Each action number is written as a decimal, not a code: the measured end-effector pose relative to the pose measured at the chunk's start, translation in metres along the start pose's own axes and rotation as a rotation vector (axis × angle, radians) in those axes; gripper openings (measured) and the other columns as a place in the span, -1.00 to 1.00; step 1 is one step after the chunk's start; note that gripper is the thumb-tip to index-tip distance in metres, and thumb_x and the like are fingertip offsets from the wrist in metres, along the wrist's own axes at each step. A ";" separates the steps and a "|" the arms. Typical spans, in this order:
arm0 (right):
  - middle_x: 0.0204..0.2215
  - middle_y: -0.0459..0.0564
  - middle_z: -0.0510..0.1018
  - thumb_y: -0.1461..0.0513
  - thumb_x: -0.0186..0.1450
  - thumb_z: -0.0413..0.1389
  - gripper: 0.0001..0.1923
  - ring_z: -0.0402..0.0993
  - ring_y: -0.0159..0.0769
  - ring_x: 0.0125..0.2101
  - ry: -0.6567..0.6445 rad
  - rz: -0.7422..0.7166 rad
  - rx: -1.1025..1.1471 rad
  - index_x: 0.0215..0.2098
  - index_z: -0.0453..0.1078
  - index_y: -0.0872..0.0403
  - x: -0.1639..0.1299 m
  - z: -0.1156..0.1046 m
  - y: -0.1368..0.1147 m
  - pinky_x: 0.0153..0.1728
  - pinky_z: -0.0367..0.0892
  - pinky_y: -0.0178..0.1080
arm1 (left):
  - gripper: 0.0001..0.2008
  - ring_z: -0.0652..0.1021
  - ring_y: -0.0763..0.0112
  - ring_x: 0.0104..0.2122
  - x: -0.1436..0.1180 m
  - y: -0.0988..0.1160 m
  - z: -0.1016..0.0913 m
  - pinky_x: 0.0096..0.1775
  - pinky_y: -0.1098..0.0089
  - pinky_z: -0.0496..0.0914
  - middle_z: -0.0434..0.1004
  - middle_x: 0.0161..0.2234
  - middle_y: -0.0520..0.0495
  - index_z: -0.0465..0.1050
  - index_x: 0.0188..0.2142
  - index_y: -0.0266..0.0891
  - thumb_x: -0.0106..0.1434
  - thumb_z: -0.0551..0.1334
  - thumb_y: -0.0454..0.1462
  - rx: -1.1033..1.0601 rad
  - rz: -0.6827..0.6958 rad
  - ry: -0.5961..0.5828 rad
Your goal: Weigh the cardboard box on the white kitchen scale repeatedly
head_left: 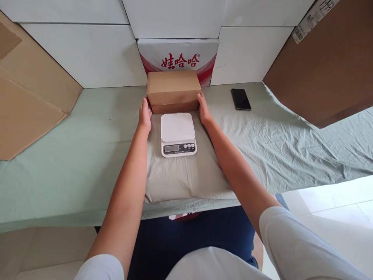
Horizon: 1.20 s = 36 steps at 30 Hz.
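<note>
White sleeves and dark trousers fill the bottom of the frame; both bare forearms run up from there toward the centre. A green cloth covers the tabletop [72,155], with a folded grey pad [180,179] laid at lower centre. On the pad sits a white digital scale [177,134], platform bare, display toward the bottom of the frame.

Just above the scale, at upper centre, stands a closed cardboard box [173,91], its long axis running left to right across the frame. The left hand [145,114] lies flat and open against the box's lower left corner; the right hand [203,111] is likewise open, fingers pressed to the lower right corner. The box is thus bracketed between the two palms, held by side pressure only; no fingers curl over it. Both hands are equally close. The box appears to rest on the cloth, near or touching the scale's far edge; contact cannot be confirmed.

Behind the box leans a red-and-white printed carton [177,58]. A dark phone [240,99] lies right of the box, well apart. Cardboard sheets stand at both frame edges.
</note>
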State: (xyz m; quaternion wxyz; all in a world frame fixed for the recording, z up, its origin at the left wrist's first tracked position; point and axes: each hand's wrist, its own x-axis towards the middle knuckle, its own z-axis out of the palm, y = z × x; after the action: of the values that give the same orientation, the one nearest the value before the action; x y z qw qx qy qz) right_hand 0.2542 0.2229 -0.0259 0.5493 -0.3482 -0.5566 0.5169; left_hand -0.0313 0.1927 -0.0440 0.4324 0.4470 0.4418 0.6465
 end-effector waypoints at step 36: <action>0.73 -0.23 0.10 -0.33 0.37 0.21 0.02 -0.08 0.00 0.74 -0.135 -0.022 -0.030 0.66 0.00 -0.35 -0.161 0.023 -0.088 0.78 -0.10 0.14 | -0.29 0.49 -0.09 0.51 -0.179 0.075 -0.006 0.53 -0.06 0.35 0.63 0.38 -0.22 0.59 0.26 0.04 0.41 0.21 0.40 0.129 0.183 -0.016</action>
State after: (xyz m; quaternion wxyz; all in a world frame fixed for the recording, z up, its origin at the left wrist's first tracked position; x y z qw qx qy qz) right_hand 0.2726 0.0446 0.0211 0.5110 -0.3148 -0.6039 0.5245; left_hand -0.0089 0.0028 -0.0082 0.3454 0.5177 0.4363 0.6498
